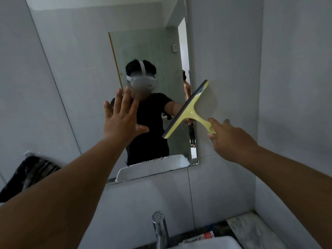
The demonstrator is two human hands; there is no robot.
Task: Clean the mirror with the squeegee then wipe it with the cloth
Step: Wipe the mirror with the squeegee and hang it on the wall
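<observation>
1. A yellow squeegee (188, 109) with a dark rubber blade is held up against the right part of a wall mirror (143, 56). Its blade runs on a slant, upper end to the right and lower end to the left, and its upper end reaches past the mirror's right edge onto the grey tiled wall (233, 51).
2. The right hand (231, 139) is closed around the end of the squeegee's handle, fingers wrapped under it and the forefinger lying along the top. The blade sits up and to the left of this hand.
3. The left hand (122, 119) holds nothing. Its fingers are spread wide, palm toward the glass, on the mirror's left side. Whether the palm actually presses the glass cannot be told.
4. The mirror reflects the person, who wears a white headset and a dark shirt.
6. A dark striped cloth (30, 173) hangs on the wall well below and to the left of the left hand, untouched.
7. Below both arms stand a chrome tap (159, 229) and the white rim of a basin (206, 242).
8. Judging by this, the squeegee step is in hand and the wiping step has not begun.
9. The next move likely calls for keeping the blade flat and firmly pressed while drawing it across or down the glass, taking care that the whole edge stays on the mirror. Afterwards, the cloth must be fetched from its place down to the left.
</observation>
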